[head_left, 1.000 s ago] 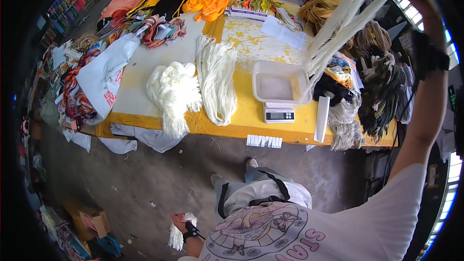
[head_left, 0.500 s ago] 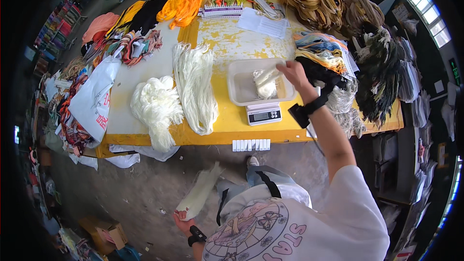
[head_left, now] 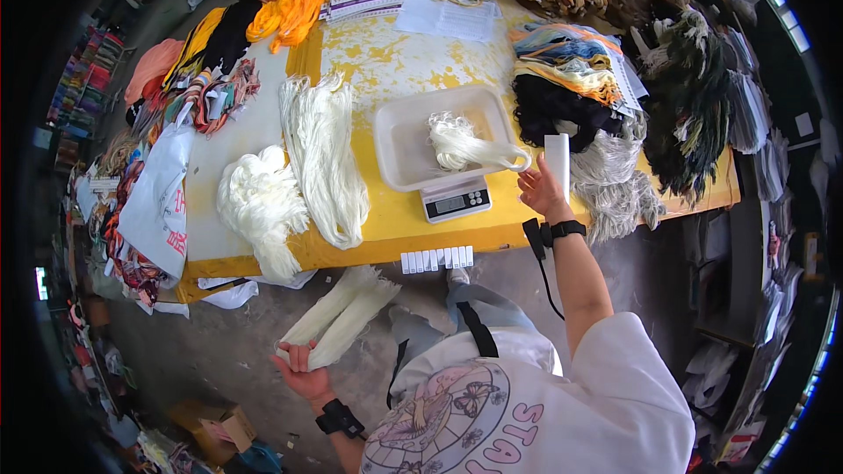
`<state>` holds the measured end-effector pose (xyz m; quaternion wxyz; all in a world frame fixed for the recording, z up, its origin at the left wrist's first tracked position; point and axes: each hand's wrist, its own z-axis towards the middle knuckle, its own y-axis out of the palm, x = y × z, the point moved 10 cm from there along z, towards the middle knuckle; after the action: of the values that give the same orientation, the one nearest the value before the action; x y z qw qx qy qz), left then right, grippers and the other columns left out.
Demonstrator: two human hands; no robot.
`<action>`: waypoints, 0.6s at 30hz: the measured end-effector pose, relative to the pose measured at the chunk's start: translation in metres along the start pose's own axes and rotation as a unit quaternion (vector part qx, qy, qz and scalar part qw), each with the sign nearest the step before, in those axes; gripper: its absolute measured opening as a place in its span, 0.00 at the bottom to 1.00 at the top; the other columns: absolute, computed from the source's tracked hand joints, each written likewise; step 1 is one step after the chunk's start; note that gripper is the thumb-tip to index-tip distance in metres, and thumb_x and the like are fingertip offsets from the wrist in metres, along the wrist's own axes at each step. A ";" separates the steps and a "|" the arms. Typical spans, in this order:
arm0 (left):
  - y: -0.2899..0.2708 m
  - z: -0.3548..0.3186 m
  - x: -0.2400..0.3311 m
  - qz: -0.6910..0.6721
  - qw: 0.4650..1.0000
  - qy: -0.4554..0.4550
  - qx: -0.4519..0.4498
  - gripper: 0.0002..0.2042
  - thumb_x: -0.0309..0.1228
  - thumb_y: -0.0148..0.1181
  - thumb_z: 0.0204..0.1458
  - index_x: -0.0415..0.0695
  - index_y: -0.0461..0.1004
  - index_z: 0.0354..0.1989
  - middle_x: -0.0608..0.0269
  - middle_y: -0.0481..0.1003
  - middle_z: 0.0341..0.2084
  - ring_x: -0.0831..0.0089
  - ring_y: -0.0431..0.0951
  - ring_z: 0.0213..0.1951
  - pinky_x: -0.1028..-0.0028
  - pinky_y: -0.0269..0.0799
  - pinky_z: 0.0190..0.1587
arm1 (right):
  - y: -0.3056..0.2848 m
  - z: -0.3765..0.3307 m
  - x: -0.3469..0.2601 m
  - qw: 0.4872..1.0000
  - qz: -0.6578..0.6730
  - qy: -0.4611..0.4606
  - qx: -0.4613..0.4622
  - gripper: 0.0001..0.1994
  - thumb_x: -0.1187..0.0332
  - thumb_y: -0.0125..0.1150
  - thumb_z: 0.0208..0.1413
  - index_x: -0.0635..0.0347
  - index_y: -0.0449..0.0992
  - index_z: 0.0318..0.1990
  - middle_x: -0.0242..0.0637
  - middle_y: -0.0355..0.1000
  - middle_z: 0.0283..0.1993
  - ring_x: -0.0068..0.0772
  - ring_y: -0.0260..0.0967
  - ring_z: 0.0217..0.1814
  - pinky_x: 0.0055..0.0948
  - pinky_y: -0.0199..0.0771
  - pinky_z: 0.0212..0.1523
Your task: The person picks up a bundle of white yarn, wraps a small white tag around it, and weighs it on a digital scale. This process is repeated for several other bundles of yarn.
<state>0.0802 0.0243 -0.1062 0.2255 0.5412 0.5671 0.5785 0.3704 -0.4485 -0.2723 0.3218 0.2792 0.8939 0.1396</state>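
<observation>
Here the right hand (head_left: 540, 191) sits loosely open at the tray (head_left: 399, 145) rim, touching the white yarn skein (head_left: 465, 147) lying crosswise on the scale (head_left: 455, 202); the left hand (head_left: 303, 373), low beside the worktop (head_left: 386, 61), is closed on another bundle (head_left: 338, 316).
</observation>
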 end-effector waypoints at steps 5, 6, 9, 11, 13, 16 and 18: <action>0.011 0.007 0.005 -0.001 1.000 -0.002 -0.008 0.15 0.41 0.41 0.54 0.42 0.65 0.39 0.75 0.52 0.12 0.85 0.54 0.17 0.68 0.52 0.52 | -0.004 -0.004 -0.005 0.999 -0.044 0.004 0.021 0.25 0.39 0.55 0.38 0.54 0.69 0.27 0.26 0.64 0.29 0.21 0.61 0.33 0.20 0.58 0.26; 0.012 0.008 0.005 0.000 1.000 -0.003 -0.008 0.15 0.41 0.41 0.54 0.42 0.65 0.39 0.75 0.52 0.12 0.85 0.54 0.17 0.68 0.52 0.52 | -0.006 -0.003 -0.006 0.998 -0.060 0.004 0.030 0.25 0.40 0.55 0.38 0.54 0.69 0.27 0.25 0.64 0.29 0.20 0.61 0.33 0.19 0.57 0.27; 0.013 0.009 0.007 -0.005 1.000 -0.001 -0.001 0.14 0.41 0.42 0.54 0.42 0.66 0.39 0.76 0.51 0.12 0.85 0.54 0.17 0.69 0.53 0.51 | -0.006 0.000 -0.009 0.998 -0.063 -0.003 0.029 0.25 0.40 0.59 0.36 0.54 0.69 0.28 0.27 0.62 0.28 0.23 0.59 0.32 0.26 0.57 0.30; 0.017 0.009 0.007 -0.017 1.000 -0.005 -0.017 0.14 0.39 0.43 0.54 0.40 0.66 0.39 0.75 0.51 0.12 0.84 0.53 0.16 0.70 0.52 0.51 | -0.006 0.004 -0.010 0.997 -0.069 -0.005 0.028 0.25 0.41 0.60 0.35 0.54 0.69 0.28 0.28 0.62 0.28 0.23 0.59 0.32 0.26 0.57 0.31; 0.018 0.008 0.010 -0.020 1.000 -0.004 -0.016 0.14 0.39 0.43 0.54 0.40 0.67 0.38 0.75 0.51 0.11 0.85 0.53 0.16 0.71 0.53 0.51 | -0.003 0.007 -0.009 0.997 -0.077 -0.006 0.026 0.24 0.42 0.61 0.35 0.54 0.68 0.28 0.28 0.62 0.28 0.23 0.59 0.32 0.27 0.57 0.31; 0.016 0.006 0.015 -0.022 1.000 -0.001 -0.012 0.14 0.39 0.43 0.54 0.40 0.67 0.38 0.75 0.51 0.11 0.85 0.53 0.16 0.71 0.53 0.50 | -0.004 0.009 -0.010 0.993 -0.099 -0.009 0.056 0.23 0.44 0.62 0.35 0.54 0.68 0.28 0.28 0.62 0.30 0.24 0.58 0.34 0.29 0.56 0.34; 0.013 0.005 0.018 -0.023 1.000 0.004 -0.008 0.14 0.39 0.43 0.54 0.40 0.67 0.38 0.76 0.51 0.11 0.85 0.53 0.16 0.72 0.54 0.50 | -0.006 0.010 -0.012 0.988 -0.123 -0.015 0.086 0.23 0.45 0.62 0.35 0.53 0.67 0.29 0.29 0.62 0.31 0.25 0.58 0.35 0.31 0.56 0.36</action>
<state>0.0832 0.0390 -0.0891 0.2409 0.5239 0.5753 0.5801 0.3823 -0.4599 -0.2767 0.3250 0.1959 0.9251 0.0168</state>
